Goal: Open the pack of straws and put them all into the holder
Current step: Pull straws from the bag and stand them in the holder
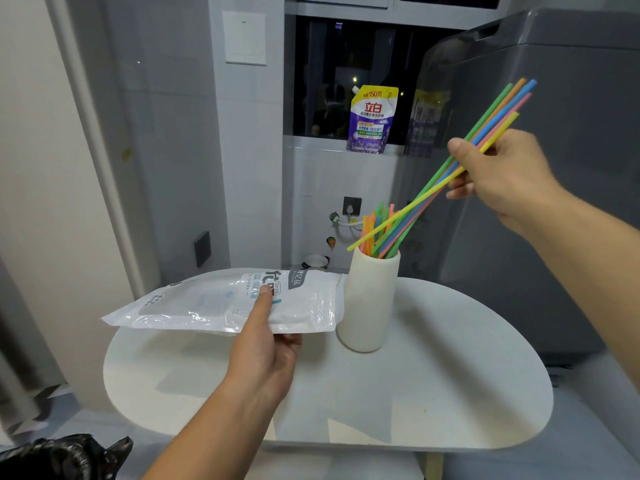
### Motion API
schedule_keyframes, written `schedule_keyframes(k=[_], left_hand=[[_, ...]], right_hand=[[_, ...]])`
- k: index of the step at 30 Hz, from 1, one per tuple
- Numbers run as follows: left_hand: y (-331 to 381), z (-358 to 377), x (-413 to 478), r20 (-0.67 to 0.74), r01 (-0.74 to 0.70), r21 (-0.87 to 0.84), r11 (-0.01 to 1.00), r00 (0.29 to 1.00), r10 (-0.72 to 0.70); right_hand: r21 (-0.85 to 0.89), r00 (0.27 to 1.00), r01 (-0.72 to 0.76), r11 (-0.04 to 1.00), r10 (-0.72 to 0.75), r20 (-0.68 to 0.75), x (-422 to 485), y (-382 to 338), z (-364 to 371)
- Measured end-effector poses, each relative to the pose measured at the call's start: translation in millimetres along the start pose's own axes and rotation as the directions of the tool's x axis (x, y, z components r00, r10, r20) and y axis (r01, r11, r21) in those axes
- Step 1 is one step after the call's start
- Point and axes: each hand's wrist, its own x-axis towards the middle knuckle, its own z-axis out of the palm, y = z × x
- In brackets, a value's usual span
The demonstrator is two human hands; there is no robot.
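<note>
I have the right hand (502, 174) up above the back right part of the counter (433, 393). Its fingers (460, 192) and thumb are closed around a bundle of coloured straws (495, 116), near their middle. The bundle is tilted, with the upper ends toward the right and the lower ends at the mouth of the holder (370, 303). I think this slope is meant to let them slide in. Most tips are inside the rim, but the yellow straw (509, 122) lies across the rim and its tip sticks out on the left side, so it needs a correction. Other straws (375, 223) stand in the holder already. The holder is upright near the back edge of the counter, about at the middle.

The left hand (266, 344) holds the pack (214, 303) flat above the back left part of the counter, thumb on top and fingers under it, probably to keep it out of the way. Its right end is just beside the holder. Whether a straw is left inside I cannot tell.

The counter is white and smooth, with rounded ends. Behind it is a dark window (322, 81) with a purple detergent pouch (372, 119) on the sill and a wall socket (352, 205) below. A large grey appliance (571, 150) stands at the right. A black plastic bag (62, 455) is at the lower left, off the counter.
</note>
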Motion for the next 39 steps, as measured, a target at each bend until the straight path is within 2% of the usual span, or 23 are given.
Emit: schedule_keyframes(k=[11,19,25,29,39], left_hand=[[-1,-1,0,0.002,0.004,0.010,1.000,1.000,-0.004],[-3,0,1,0.012,0.005,-0.003,1.000,1.000,-0.005],[0,-1,0,0.007,0.008,-0.008,1.000,1.000,-0.008],[0,-1,0,0.018,0.012,-0.008,1.000,1.000,-0.012],[0,-1,0,0.032,0.013,-0.007,1.000,0.999,-0.013]], right_hand=[[-0.057,0.999,0.005,0.998,-0.003,0.037,-13,7,7],[-0.140,0.991,0.047,0.989,-0.028,0.133,-18,12,28],[-0.230,0.960,0.042,0.972,0.025,0.280,-21,21,44],[-0.257,0.953,0.040,0.966,0.041,0.300,-26,30,53],[-0.218,0.940,0.080,0.973,-0.001,0.341,-33,42,52]])
